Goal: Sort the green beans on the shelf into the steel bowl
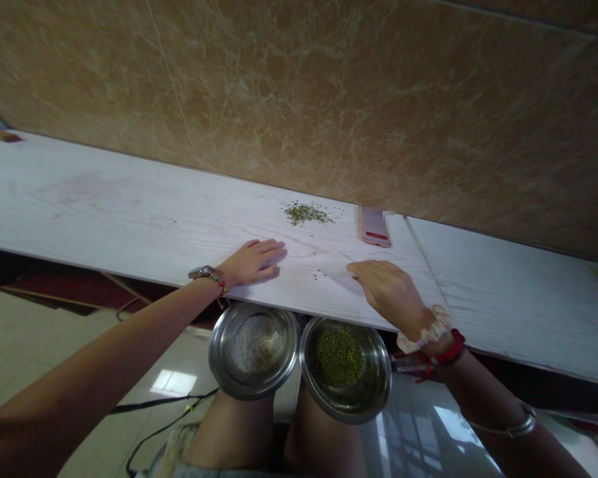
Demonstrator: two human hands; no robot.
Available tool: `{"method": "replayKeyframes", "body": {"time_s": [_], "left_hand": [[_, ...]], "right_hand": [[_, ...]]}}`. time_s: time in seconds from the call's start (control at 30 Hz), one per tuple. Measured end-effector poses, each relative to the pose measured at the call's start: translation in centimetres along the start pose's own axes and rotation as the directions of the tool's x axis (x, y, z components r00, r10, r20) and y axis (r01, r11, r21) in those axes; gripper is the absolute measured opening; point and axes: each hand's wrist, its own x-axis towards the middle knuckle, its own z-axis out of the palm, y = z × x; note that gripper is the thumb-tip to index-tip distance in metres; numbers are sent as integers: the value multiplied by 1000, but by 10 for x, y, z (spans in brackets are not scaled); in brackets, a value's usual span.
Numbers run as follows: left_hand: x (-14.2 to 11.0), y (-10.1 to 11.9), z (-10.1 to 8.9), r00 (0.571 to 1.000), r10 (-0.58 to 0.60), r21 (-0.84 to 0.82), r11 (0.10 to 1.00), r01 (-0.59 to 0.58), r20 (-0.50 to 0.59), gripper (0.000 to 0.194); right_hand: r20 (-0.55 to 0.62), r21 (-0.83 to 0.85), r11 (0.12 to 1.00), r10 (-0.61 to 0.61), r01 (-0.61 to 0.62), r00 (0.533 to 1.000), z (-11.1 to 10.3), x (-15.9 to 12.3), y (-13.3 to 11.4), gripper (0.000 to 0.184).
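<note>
My left hand (254, 263) lies flat on the white tabletop (144, 199), fingers spread and holding nothing. Closed in a loose pinch, my right hand (389, 287) is over the table's near side; what its fingertips hold, if anything, is hidden. A few loose mung beans (319, 273) lie between both hands. Farther back is a scattered pile of mung beans (306, 213). On my lap, a metal bowl (383, 392) contains many mung beans (339, 356). Left of it, another metal bowl (219, 375) contains something pale and whitish (254, 345), too blurred to name.
A phone in a pink case (376, 227) lies near the back edge, right of the pile. Behind the table rises a brown marbled wall (279, 86). A seam (426, 259) crosses the tabletop at right. Dark cables (154, 402) run near the floor at left.
</note>
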Motion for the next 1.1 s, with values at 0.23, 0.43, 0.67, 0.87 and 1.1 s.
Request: {"method": "replayKeyframes", "body": {"time_s": [0.23, 0.43, 0.67, 0.87, 1.1], "left_hand": [[0, 1, -1, 1000, 7, 22, 1000, -7, -4, 45], [1, 0, 1, 1000, 15, 28, 999, -15, -11, 45], [0, -1, 1, 1000, 7, 21, 1000, -7, -17, 46], [1, -1, 1, 1000, 5, 14, 1000, -5, -4, 47], [0, 0, 2, 1000, 14, 18, 1000, -14, -13, 45]], "right_hand": [[40, 49, 998, -40, 38, 998, 2, -2, -7, 27], [15, 65, 997, -42, 41, 999, -15, -14, -11, 25], [42, -64, 997, 48, -46, 998, 0, 2, -5, 28], [63, -47, 999, -19, 22, 998, -1, -1, -9, 28], [35, 11, 999, -35, 35, 999, -19, -12, -12, 27]]}}
